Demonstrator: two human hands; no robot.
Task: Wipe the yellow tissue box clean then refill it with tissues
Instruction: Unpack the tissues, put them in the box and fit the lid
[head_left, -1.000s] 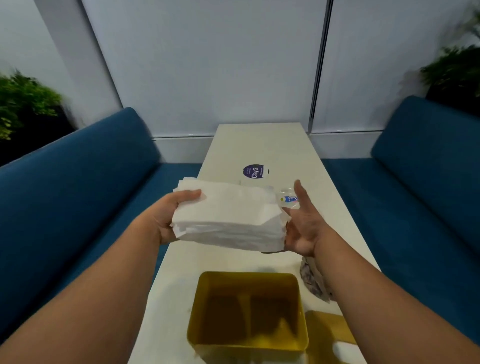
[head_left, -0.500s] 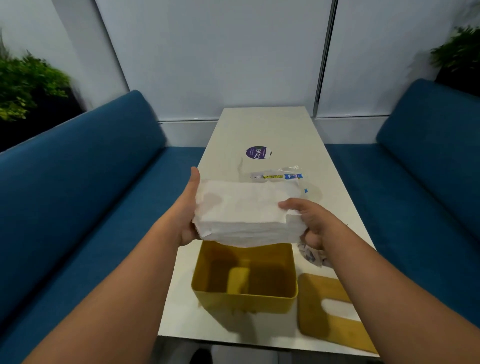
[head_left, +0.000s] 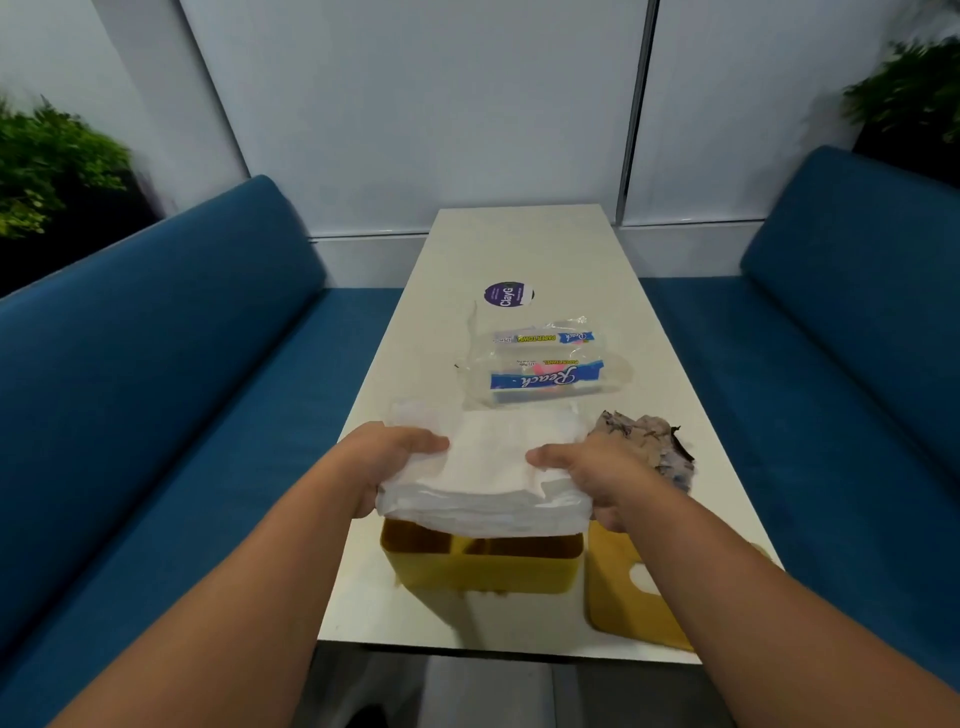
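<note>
White tissue stack (head_left: 498, 467) sags slightly over the open yellow tissue box (head_left: 483, 569).

A long white table (head_left: 524, 244) runs up the middle. Blue sofas (head_left: 156, 364) sit left and right. Green plants (head_left: 47, 161) fill both upper corners.

Both forearms are bare to the frame's edge (no sleeves in sight); the left hand (head_left: 387, 462) and right hand (head_left: 597, 478) are bare.

Both forearms reach forward, the left hand (head_left: 387, 462) and right hand (head_left: 589, 475) gripping opposite ends, thumbs on top.
</note>
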